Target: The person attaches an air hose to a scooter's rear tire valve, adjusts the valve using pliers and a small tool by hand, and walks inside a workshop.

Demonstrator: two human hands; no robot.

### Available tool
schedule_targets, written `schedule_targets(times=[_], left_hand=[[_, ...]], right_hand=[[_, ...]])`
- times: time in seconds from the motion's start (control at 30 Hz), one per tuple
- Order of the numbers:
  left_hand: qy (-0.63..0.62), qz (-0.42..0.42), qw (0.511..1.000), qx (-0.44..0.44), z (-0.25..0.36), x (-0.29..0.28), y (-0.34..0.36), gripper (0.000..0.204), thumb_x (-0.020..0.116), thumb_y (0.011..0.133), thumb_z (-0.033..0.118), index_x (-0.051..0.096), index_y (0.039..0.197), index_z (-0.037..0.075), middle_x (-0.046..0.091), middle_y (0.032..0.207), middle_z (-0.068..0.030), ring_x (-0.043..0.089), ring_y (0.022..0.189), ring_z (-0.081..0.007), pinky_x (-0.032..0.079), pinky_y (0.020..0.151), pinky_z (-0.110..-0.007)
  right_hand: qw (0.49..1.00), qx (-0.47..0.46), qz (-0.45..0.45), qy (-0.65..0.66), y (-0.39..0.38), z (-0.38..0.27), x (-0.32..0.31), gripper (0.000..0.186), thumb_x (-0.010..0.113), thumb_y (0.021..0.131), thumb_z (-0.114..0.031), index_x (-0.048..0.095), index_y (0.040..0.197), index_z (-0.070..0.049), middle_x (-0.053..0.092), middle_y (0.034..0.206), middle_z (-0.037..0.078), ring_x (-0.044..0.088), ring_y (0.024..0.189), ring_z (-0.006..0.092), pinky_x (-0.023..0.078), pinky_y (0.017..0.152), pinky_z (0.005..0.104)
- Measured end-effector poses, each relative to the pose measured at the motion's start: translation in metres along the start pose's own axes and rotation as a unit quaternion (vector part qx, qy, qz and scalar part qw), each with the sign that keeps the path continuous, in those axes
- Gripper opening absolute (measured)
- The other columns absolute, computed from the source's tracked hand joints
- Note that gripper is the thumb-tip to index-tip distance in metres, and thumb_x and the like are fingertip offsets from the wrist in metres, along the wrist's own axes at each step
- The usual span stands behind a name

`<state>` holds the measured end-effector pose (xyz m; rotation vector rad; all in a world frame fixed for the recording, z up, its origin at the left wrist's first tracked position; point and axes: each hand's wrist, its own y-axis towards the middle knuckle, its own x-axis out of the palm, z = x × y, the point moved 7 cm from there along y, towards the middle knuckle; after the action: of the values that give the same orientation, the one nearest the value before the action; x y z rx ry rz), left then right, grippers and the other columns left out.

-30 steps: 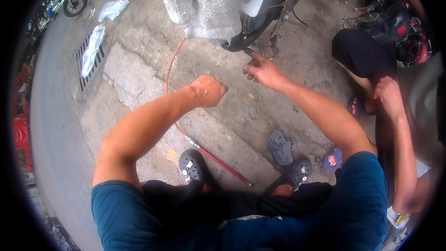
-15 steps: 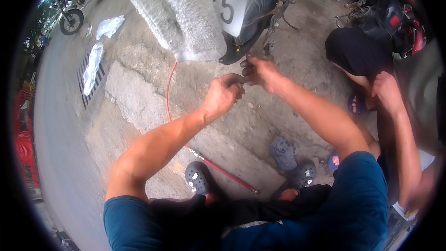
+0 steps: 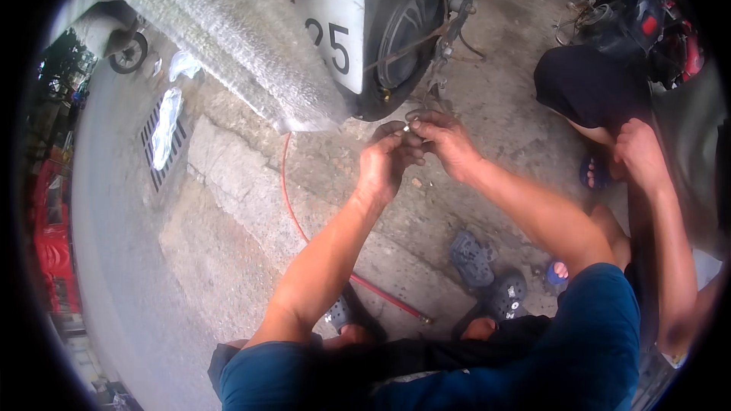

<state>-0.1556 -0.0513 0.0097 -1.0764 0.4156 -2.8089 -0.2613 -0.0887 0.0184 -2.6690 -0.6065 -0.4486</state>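
Just below the rear of a motorbike, my left hand (image 3: 384, 161) and my right hand (image 3: 449, 148) meet, fingers darkened with grime. Between their pinched fingertips is a tiny whitish piece (image 3: 406, 129), too small to name. Both hands are closed around it; which one bears it is hard to tell. The motorbike's rear wheel (image 3: 407, 34) stands right above my hands, beside a white number plate (image 3: 344, 30). A pale shaggy towel (image 3: 221, 38) hangs down left of the plate, its lower end close to my left hand.
A thin red hose (image 3: 388, 299) runs over the concrete past my feet. A loose grey clog (image 3: 472, 259) lies by my right foot. At right sits another person (image 3: 641, 156), with more motorbike parts (image 3: 628, 19) behind. A drain grate (image 3: 157, 175) with plastic (image 3: 165, 131) lies left.
My left hand has moved right and turned, meeting the right fingertips; a whitish piece now shows between them. The towel appears farther left, and more of the plate and wheel is visible.
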Motion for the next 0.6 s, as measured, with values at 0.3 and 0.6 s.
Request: schedule_targets(times=[0.3, 0.6], left_hand=[[-0.165, -0.101, 0.981, 0.026, -0.029, 0.026, 0.019, 0.03, 0.049, 0.086, 0.013, 0.05, 0.111, -0.003, 0.059, 0.092, -0.0103, 0.056, 0.078, -0.0194, 0.047, 0.073, -0.034], [0.08, 0.019, 0.996, 0.042, -0.036, 0.015, 0.012, 0.029, 0.053, 0.086, 0.013, 0.053, 0.106, -0.007, 0.06, 0.079, -0.0106, 0.057, 0.063, -0.0185, 0.048, 0.059, -0.03]], right_hand=[[0.972, -0.154, 0.063, -0.168, -0.01, -0.032, -0.023, 0.023, 0.063, 0.083, -0.013, 0.065, 0.101, 0.001, 0.064, 0.091, 0.005, 0.058, 0.08, 0.0109, 0.047, 0.069, 0.0254], [0.982, 0.009, 0.174, 0.067, -0.002, 0.023, -0.063, 0.026, 0.058, 0.088, -0.022, 0.063, 0.103, -0.001, 0.06, 0.08, 0.002, 0.055, 0.075, 0.0089, 0.044, 0.064, 0.0243]])
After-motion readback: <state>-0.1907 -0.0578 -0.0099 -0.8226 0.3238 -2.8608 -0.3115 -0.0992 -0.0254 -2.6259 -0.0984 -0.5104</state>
